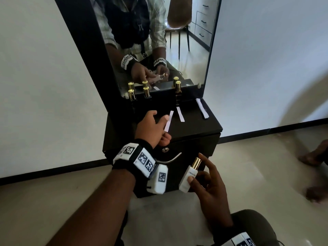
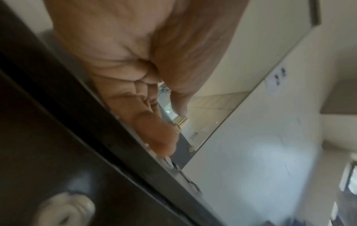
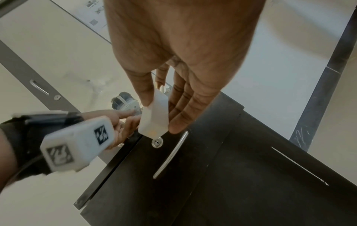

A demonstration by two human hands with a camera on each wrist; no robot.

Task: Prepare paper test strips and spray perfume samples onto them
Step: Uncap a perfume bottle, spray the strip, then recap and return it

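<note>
My left hand (image 1: 166, 127) reaches over the front of the black cabinet top (image 1: 195, 126). Its index fingertip touches the left edge of a white paper strip (image 1: 169, 120) lying there, and the thumb sits just below the strip's near end. The left wrist view is blurred and shows only curled fingers (image 2: 154, 131). Lower, in front of the drawer, my right hand (image 1: 197, 174) grips a white perfume bottle (image 1: 190, 175) with a gold sprayer top, thumb on its front and fingers behind. The right wrist view shows that bottle (image 3: 154, 116) between thumb and fingers.
Two more white strips (image 1: 180, 114) (image 1: 202, 108) lie on the cabinet top. Three dark bottles with gold caps (image 1: 132, 95) (image 1: 147, 92) (image 1: 178, 87) stand against the mirror (image 1: 186, 41). The drawer has a metal handle (image 1: 171, 159) and a lock (image 1: 166, 150). Another person's feet (image 1: 316, 192) are at the right.
</note>
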